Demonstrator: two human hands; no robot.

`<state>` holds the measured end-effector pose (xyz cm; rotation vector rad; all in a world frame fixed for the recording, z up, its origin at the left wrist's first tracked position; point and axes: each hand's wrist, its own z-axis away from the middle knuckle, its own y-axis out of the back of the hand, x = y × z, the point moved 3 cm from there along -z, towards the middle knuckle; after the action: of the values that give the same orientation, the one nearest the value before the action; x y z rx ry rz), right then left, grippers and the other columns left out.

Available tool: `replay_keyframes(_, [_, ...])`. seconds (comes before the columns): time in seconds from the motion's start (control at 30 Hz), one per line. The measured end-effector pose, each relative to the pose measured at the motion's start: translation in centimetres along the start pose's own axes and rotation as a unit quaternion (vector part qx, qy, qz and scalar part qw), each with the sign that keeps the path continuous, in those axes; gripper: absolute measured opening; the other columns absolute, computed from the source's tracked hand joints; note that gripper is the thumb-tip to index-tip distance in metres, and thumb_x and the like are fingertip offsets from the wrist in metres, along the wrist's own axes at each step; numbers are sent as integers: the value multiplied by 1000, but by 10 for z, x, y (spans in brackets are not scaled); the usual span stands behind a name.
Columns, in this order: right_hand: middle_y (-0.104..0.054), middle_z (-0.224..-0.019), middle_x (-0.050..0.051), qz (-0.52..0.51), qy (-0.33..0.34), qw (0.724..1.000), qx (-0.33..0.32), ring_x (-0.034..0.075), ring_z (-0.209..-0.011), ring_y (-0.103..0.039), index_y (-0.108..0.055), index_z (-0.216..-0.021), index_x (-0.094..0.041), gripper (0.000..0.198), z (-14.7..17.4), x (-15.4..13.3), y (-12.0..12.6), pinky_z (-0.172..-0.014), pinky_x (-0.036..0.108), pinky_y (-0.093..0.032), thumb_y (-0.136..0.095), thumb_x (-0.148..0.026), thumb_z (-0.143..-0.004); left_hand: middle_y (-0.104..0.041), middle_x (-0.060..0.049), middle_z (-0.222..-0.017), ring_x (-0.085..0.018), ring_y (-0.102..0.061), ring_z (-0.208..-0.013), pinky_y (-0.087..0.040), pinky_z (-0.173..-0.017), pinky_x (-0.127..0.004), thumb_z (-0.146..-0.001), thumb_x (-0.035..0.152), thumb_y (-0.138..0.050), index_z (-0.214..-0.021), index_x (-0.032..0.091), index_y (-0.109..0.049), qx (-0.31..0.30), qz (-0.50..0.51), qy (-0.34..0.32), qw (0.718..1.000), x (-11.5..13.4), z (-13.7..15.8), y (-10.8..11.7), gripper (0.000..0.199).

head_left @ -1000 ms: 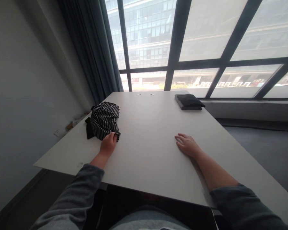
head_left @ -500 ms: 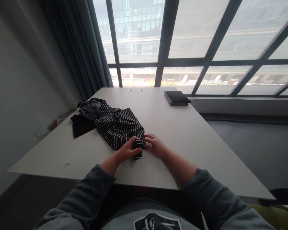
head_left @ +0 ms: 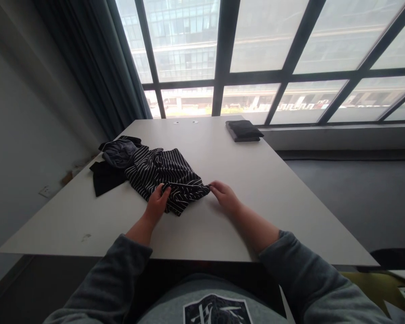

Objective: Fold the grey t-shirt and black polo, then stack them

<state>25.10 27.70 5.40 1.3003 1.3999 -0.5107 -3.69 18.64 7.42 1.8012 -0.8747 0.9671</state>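
Observation:
A black garment with thin white stripes (head_left: 170, 168) lies crumpled on the white table (head_left: 263, 211); its exact kind I cannot tell. At its near left edge, my left hand (head_left: 157, 201) pinches the cloth between thumb and fingers. My right hand (head_left: 225, 194) grips a corner of the same garment at its right end. Between the two hands the fabric is drawn out sideways, with a loose flap hanging toward me. The garment's far left end touches a heap of dark clothing.
Left on the table are a bunched grey cloth (head_left: 119, 153) and a flat black cloth (head_left: 107, 178). A folded dark stack of cloth (head_left: 244, 130) sits at the far right edge. Beyond the table are windows (head_left: 249, 40) and a dark curtain (head_left: 97, 58).
My hands have moved apart, left hand leftward and right hand slightly rightward, spreading the bunched striped cloth. My right hand's fingers have closed on its corner. The view has shifted slightly.

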Motion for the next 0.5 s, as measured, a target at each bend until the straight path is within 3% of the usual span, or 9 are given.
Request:
replay_keyframes(0.1, [-74,-100,5,-27,8,1000,-5,22,-98,-67,-69,-100,-22,32,-1,-3,0,-92,36,-52,-52,-49,-103,-61,0,-81,-22,-60,-81,-50,-81,-35,-97,59,-56,-85,23,-58,22,-4,7,1000,1,2,-1,39])
replay_keyframes(0.2, [-71,-101,6,16,40,998,-41,22,-98,-64,-66,-97,-22,36,1,-10,-1,-93,36,-51,-47,-52,-105,-66,-3,-92,-24,-64,-90,-53,-90,-38,-97,64,-56,-95,22,-63,69,8,36,997,-3,1,3,42])
replay_keyframes(0.33, [-70,-91,4,135,61,981,-125,21,-84,-61,-63,-96,-22,28,5,-15,-8,-82,33,-50,-73,-47,-88,-70,-7,-103,-27,-66,-102,-52,-101,-43,-97,69,-55,-104,21,-66,112,0,44,993,-8,0,8,50])
replay_keyframes(0.5, [-73,-93,2,120,55,991,-32,18,-77,-62,-64,-117,-24,26,5,-14,3,-78,33,-53,-63,-27,-91,-70,-10,-113,-28,-65,-111,-49,-107,-44,-97,71,-56,-111,21,-65,150,-4,53,987,-17,-1,13,53])
